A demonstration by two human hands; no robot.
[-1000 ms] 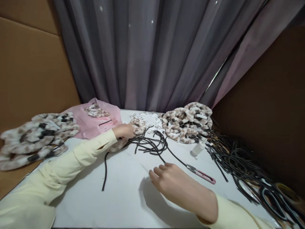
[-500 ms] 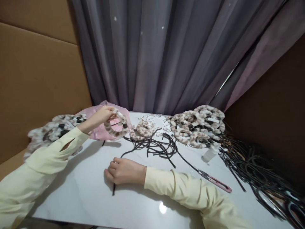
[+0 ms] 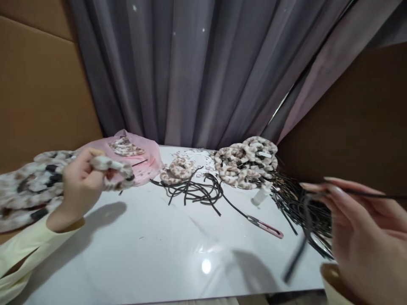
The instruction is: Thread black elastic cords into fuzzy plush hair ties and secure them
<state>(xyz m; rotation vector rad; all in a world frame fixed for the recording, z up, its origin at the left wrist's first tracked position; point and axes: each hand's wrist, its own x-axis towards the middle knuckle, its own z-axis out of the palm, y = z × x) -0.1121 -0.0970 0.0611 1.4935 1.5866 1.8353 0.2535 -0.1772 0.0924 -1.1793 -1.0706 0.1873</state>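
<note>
My left hand (image 3: 82, 184) is closed on a fluffy brown-and-white ring (image 3: 110, 164) with a dark section, held over the left of the table in front of the pink plastic bag (image 3: 154, 159). At the right edge, my right hand (image 3: 362, 233) pinches a black cord (image 3: 298, 257) between thumb and fingertips. One end of the cord hangs down, blurred by motion, while another part runs off to the right. A fluffy piece (image 3: 127, 146) lies on the bag. Loose black cords (image 3: 193, 192) are tangled mid-table beside small fluffy rings (image 3: 181, 168).
Fluffy rings are heaped at left (image 3: 22, 188) and back right (image 3: 244, 163). A pink-handled tool (image 3: 267, 228) and a small clear bottle (image 3: 260, 195) lie near a large black cord bundle (image 3: 288, 207). Cardboard walls (image 3: 34, 84) and a grey curtain (image 3: 184, 76) enclose the white table (image 3: 152, 254).
My left hand has drawn the fluffy ring away from the bag toward me. My right hand has lifted the black cord off the table and swung far right. The view has shifted too.
</note>
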